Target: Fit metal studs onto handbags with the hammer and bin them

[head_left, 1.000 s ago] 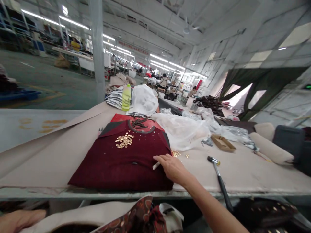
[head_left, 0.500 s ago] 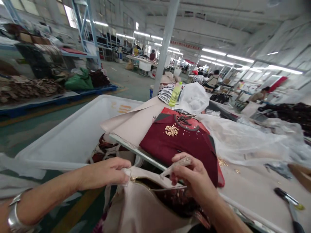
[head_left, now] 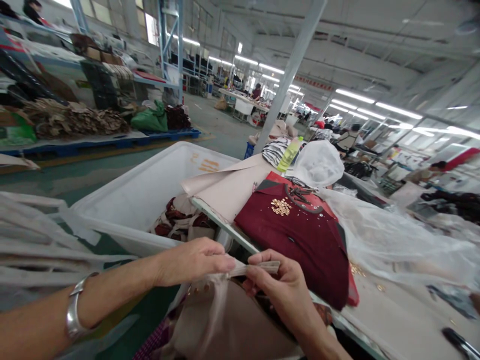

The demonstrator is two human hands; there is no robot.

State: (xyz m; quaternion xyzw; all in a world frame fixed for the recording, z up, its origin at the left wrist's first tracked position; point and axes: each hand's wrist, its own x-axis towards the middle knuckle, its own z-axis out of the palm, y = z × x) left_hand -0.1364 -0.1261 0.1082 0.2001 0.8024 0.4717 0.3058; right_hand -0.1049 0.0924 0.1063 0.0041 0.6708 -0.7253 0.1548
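Note:
A beige bag [head_left: 240, 320] with a zip opening lies low in front of me, its mouth partly hidden by my hands. My left hand [head_left: 195, 262] is closed on the bag's upper corner, thumb on top, a silver bracelet on that wrist. Pinched between the thumb and fingers of my right hand [head_left: 279, 282] is a narrow pale strap [head_left: 270, 267]. The strap runs from that pinch toward my left fingertips. Small gold-coloured studs [head_left: 202, 288] show on the bag below my left hand.
Right of the bag, a worktable [head_left: 405, 310] bears a folded maroon cloth [head_left: 292, 245] with gold rings [head_left: 281, 206] on it. A white bin [head_left: 123, 200] with bag pieces stands at left. Clear plastic sheeting [head_left: 405, 235] covers part of the table. A dark-handled tool [head_left: 459, 342] lies at lower right.
My right hand has moved left with the strap, bringing it close to my left fingertips. The bag's mouth, wide before, is now mostly covered. The view has turned left.

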